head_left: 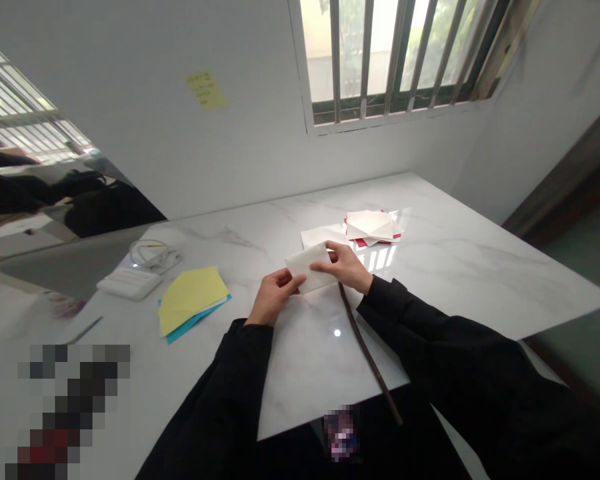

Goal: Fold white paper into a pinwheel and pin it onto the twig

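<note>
Both my hands are at the middle of the white marble table (430,267), holding a folded white paper (304,269) a little above its surface. My left hand (275,297) pinches the paper's left end. My right hand (343,265) grips the right part, with its fingers lying across the top. Farther back lies a stack of folded white and red papers (373,227), with a flat white sheet (321,235) beside it. Neither hand touches them. To my left lie yellow and teal papers (193,302). A thin dark strap (364,350) runs from below my right wrist over the table's front edge.
A white rectangular box (129,283) and a coiled white cable (155,255) lie at the table's left. A tall mirror (55,193) stands there too. A yellow sticky note (206,90) is on the wall, below and left of a barred window (395,60).
</note>
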The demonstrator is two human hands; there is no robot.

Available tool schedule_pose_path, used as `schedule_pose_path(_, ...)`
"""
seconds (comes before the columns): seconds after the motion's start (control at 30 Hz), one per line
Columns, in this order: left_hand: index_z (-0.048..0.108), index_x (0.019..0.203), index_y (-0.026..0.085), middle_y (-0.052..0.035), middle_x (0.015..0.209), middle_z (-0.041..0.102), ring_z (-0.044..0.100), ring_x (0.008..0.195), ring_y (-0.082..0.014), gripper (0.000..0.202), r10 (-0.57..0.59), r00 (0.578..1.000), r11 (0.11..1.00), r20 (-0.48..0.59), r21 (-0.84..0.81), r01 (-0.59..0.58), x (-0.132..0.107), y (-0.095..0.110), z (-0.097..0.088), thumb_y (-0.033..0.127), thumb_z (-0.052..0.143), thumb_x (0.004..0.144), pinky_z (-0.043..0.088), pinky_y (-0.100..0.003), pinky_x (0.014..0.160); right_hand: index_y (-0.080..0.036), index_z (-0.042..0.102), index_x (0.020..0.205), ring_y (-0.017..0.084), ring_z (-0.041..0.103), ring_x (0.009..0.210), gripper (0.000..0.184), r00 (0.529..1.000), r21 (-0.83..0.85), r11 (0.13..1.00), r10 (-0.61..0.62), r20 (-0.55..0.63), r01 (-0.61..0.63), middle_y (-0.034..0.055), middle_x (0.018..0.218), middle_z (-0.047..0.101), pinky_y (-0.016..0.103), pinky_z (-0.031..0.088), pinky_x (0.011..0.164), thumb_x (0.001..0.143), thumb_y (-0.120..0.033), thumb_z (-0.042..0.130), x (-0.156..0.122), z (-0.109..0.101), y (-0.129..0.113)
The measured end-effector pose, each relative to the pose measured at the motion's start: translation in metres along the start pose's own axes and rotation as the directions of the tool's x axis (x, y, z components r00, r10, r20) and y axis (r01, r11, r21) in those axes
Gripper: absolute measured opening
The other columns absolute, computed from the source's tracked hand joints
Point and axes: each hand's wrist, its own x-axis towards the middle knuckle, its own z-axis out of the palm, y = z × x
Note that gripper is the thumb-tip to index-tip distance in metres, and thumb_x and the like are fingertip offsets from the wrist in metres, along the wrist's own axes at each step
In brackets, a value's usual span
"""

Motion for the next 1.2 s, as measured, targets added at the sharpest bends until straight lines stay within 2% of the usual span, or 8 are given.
schedule_pose_path(0.47, 0.081, 0.100, 0.012, -0.0124, 0.094, 0.080, 0.073, 0.080, -0.0257, 0.051, -0.003, 1.000, 1.000, -0.007, 0.006, 0.003, -0.001, -0.006, 0.003, 0.049, 0.092, 0.067, 0.057, -0.032, 0.073, -0.019, 0.066, 0.100, 0.022, 0.073, 0.081, 0.045, 0.996, 0.012, 0.999, 0.051, 0.078, -0.052, 0.0049, 0.089, 0.076, 0.031, 0.059, 0.070, 0.067, -0.039, 0.089, -0.003, 0.008, 0.001)
schedule_pose_path(0.57, 0.080, 0.098, 0.010, -0.0131, 0.095, 0.080, 0.074, 0.082, -0.0262, 0.052, 0.000, 0.992, 0.999, -0.124, -0.045, -0.005, 0.003, -0.005, -0.002, 0.046, 0.094, 0.062, 0.058, -0.033, 0.075, -0.018, 0.068, 0.102, 0.017, 0.070, 0.079, 0.046, 0.999, 0.029, 0.999, 0.033, -0.034, -0.032, 0.0060, 0.091, 0.077, 0.027, 0.055, 0.067, 0.073, -0.049, 0.084, 0.003, -0.005, -0.007)
schedule_pose_path(0.63, 0.079, 0.096, 0.010, -0.0130, 0.096, 0.079, 0.073, 0.083, -0.0243, 0.048, 0.018, 0.956, 0.992, -0.294, -0.117, -0.055, 0.008, -0.005, -0.008, 0.040, 0.094, 0.062, 0.059, -0.033, 0.076, -0.018, 0.069, 0.101, 0.014, 0.066, 0.078, 0.044, 0.979, 0.021, 0.999, -0.029, -0.201, 0.034, 0.0067, 0.099, 0.076, 0.024, 0.052, 0.067, 0.080, -0.056, 0.076, 0.010, -0.021, -0.011)
schedule_pose_path(0.73, 0.077, 0.098, 0.011, -0.0115, 0.101, 0.079, 0.073, 0.085, -0.0201, 0.037, -0.003, 0.864, 0.959, -0.504, -0.247, -0.141, 0.015, -0.003, -0.018, 0.028, 0.089, 0.067, 0.060, -0.030, 0.078, -0.018, 0.070, 0.096, 0.011, 0.060, 0.071, 0.042, 0.888, 0.007, 0.994, -0.093, -0.451, 0.107, 0.0046, 0.093, 0.074, 0.022, 0.046, 0.062, 0.083, -0.058, 0.071, 0.020, -0.046, -0.013)
schedule_pose_path(0.9, 0.075, 0.094, 0.011, -0.0094, 0.098, 0.078, 0.073, 0.087, -0.0189, 0.024, -0.045, 0.770, 0.912, -0.636, -0.341, -0.228, 0.019, 0.000, -0.023, 0.016, 0.083, 0.072, 0.062, -0.033, 0.084, -0.018, 0.070, 0.094, 0.014, 0.061, 0.072, 0.034, 0.871, -0.177, 0.980, -0.164, -0.463, 0.091, 0.0049, 0.089, 0.074, 0.027, 0.049, 0.067, 0.089, -0.051, 0.067, 0.024, -0.057, -0.001)
schedule_pose_path(1.03, 0.075, 0.094, 0.012, -0.0090, 0.100, 0.077, 0.073, 0.089, -0.0183, 0.024, -0.023, 0.749, 0.895, -0.662, -0.347, -0.279, 0.019, 0.001, -0.021, 0.014, 0.083, 0.072, 0.062, -0.034, 0.088, -0.019, 0.075, 0.106, 0.025, 0.065, 0.103, 0.024, 0.898, -0.673, 0.729, -0.372, -0.234, 0.127, 0.0089, 0.109, 0.077, 0.040, 0.049, 0.097, 0.091, -0.037, 0.071, 0.019, -0.049, 0.012)
schedule_pose_path(1.1, 0.075, 0.095, 0.012, -0.0090, 0.101, 0.077, 0.073, 0.089, -0.0181, 0.024, -0.020, 0.753, 0.894, -0.657, -0.349, -0.281, 0.019, 0.001, -0.021, 0.015, 0.083, 0.072, 0.062, -0.034, 0.089, -0.020, 0.075, 0.116, 0.030, 0.061, 0.115, 0.031, 0.924, -0.811, 0.574, -0.362, -0.125, 0.115, 0.0101, 0.117, 0.076, 0.043, 0.046, 0.104, 0.087, -0.033, 0.077, 0.019, -0.048, 0.018)
schedule_pose_path(1.2, 0.075, 0.096, 0.012, -0.0093, 0.102, 0.077, 0.073, 0.089, -0.0181, 0.025, -0.021, 0.754, 0.898, -0.656, -0.345, -0.275, 0.019, 0.000, -0.021, 0.016, 0.082, 0.073, 0.062, -0.034, 0.089, -0.021, 0.077, 0.116, 0.030, 0.062, 0.113, 0.033, 0.963, -0.876, 0.478, -0.259, -0.068, 0.066, 0.0098, 0.116, 0.077, 0.041, 0.047, 0.102, 0.083, -0.028, 0.082, 0.022, -0.049, 0.025)
